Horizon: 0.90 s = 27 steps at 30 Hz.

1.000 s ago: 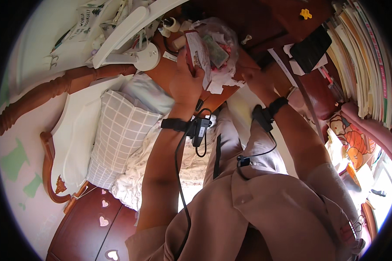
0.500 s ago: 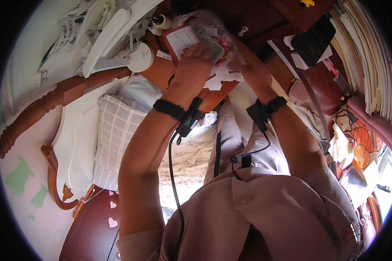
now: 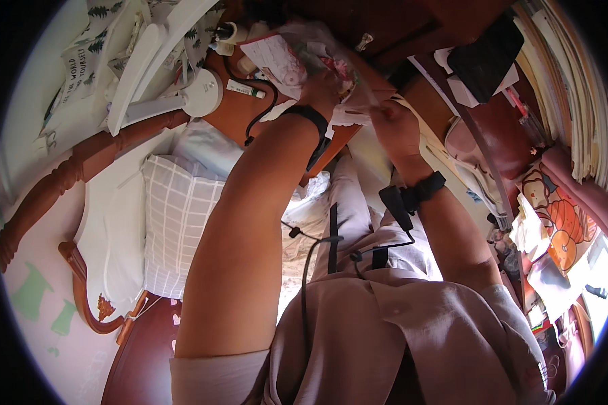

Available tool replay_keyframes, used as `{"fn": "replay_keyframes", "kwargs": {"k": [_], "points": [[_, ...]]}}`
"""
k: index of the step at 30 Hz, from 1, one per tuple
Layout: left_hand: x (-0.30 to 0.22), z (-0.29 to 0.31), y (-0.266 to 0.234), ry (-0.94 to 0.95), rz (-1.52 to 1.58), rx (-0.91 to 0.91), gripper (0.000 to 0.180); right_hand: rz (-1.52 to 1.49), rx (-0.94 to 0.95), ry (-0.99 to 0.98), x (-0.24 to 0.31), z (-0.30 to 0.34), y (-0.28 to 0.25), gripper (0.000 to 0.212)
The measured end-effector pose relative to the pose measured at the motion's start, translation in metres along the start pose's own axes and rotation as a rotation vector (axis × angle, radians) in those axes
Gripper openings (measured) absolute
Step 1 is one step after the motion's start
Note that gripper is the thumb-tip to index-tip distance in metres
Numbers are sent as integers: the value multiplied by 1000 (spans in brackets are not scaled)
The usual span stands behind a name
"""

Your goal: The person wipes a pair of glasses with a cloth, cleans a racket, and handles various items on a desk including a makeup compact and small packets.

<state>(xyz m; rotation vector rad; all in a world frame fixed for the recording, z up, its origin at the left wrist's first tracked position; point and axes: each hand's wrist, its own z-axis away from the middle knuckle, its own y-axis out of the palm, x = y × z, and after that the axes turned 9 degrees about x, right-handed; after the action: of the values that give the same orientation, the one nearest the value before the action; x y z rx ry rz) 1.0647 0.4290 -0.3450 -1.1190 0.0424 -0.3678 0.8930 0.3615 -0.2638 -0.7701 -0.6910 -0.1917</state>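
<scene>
A clear plastic bag [image 3: 365, 82] with red and pink things in it lies on the brown tabletop at the top middle. My left hand [image 3: 321, 93] reaches into or against the bag; its fingers are hidden, so what they touch cannot be made out. With closed fingers, my right hand [image 3: 394, 128] pinches the near right edge of the bag. Left of the bag, a sheet with pink and white print [image 3: 275, 62] stands tilted, partly under the plastic. White crumpled paper [image 3: 350, 115] lies between my hands.
A white lamp base [image 3: 203, 92], a small tube [image 3: 245, 88], a black cable [image 3: 263, 113] and small bottles [image 3: 231, 34] are to the left. A drawer knob [image 3: 365, 42] shows behind. A black tablet-like thing [image 3: 486, 64] and upright books [image 3: 561, 88] stand right.
My left hand has pushed farther forward toward the bag, and the greenish package by it is now out of sight. The sheet has tilted up. My right hand has moved slightly down.
</scene>
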Motion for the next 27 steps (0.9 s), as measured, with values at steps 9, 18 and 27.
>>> {"fn": "replay_keyframes", "kwargs": {"k": [9, 18, 27], "points": [[17, 25, 12, -171, 88, -6, 28, -32, 13, 33, 4, 7, 1, 26], [15, 22, -26, -70, 39, 169, 28, -4, 38, 64, 7, 5, -7, 25], [1, 3, 51, -494, 978, -285, 37, -25, -4, -5, 22, 9, 3, 23]]}}
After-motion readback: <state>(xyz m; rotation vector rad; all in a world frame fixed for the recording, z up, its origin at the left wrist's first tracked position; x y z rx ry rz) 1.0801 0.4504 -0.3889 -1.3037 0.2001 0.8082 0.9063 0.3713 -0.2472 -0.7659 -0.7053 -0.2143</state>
